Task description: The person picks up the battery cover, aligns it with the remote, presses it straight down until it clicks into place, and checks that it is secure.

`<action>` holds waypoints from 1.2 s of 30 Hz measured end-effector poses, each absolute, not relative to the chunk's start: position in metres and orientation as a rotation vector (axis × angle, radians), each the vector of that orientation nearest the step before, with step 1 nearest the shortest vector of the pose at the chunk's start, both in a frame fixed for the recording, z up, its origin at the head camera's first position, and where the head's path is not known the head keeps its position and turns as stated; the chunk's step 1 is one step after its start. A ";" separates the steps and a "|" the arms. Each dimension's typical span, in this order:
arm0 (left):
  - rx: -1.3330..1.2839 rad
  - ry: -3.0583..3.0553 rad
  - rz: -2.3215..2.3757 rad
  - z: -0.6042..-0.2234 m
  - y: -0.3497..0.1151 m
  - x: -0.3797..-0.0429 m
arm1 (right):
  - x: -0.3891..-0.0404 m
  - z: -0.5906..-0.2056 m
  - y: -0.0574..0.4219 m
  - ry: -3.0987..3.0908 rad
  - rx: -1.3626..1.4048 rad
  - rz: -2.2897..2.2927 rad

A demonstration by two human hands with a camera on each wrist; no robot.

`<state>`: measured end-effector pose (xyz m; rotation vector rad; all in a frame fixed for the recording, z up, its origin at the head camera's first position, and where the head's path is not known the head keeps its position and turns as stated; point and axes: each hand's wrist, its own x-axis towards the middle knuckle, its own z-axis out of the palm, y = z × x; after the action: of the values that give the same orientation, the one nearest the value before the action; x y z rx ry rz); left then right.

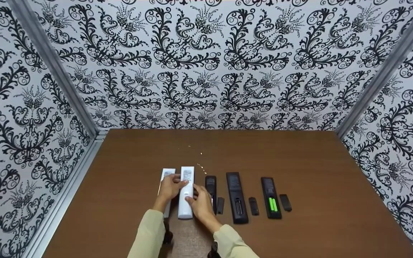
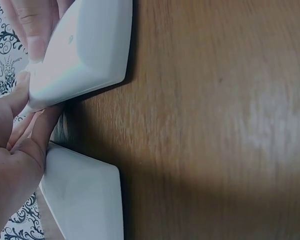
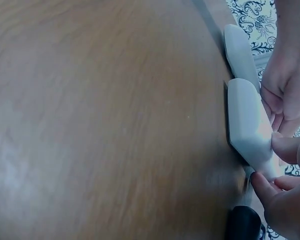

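Note:
A white remote control (image 1: 185,211) lies on the brown table with its back up, a printed label at its far end. My left hand (image 1: 169,187) grips its left side, thumb on top. From the right, my right hand (image 1: 202,204) holds the same remote, thumb on its back and fingers along the edge. In the left wrist view a second white remote (image 2: 87,195) lies beside the held one; in the head view my left hand partly covers it. Both hands also appear around the held remote (image 3: 247,117) in the right wrist view.
To the right lie a small black remote (image 1: 210,180), a longer black remote (image 1: 233,182) with its battery compartment uncovered, and another (image 1: 266,182) holding green batteries (image 1: 273,204). Detached black covers (image 1: 253,206) lie beside them. Patterned walls (image 1: 206,64) border the table (image 1: 317,161).

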<state>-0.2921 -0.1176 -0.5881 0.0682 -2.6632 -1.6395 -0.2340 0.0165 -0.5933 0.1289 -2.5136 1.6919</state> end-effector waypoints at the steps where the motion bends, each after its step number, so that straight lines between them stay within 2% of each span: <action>1: 0.068 -2.664 -1.639 -0.588 -0.117 -0.292 | -0.234 -0.593 0.016 -2.520 0.120 1.687; 11: -0.054 -2.651 -1.506 -0.584 -0.110 -0.289 | -0.228 -0.586 0.013 -2.739 0.077 1.499; 19: 0.119 -2.837 -0.970 -0.573 -0.097 -0.287 | -0.230 -0.592 0.009 -2.684 0.098 1.467; 36: 0.128 -2.763 -0.898 -0.576 -0.094 -0.276 | -0.227 -0.587 0.013 -2.655 0.135 1.522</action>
<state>-0.2760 -0.0937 -0.5756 0.1276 -2.7634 -0.8981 -0.2267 0.0128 -0.5874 0.1346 -2.6547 1.5223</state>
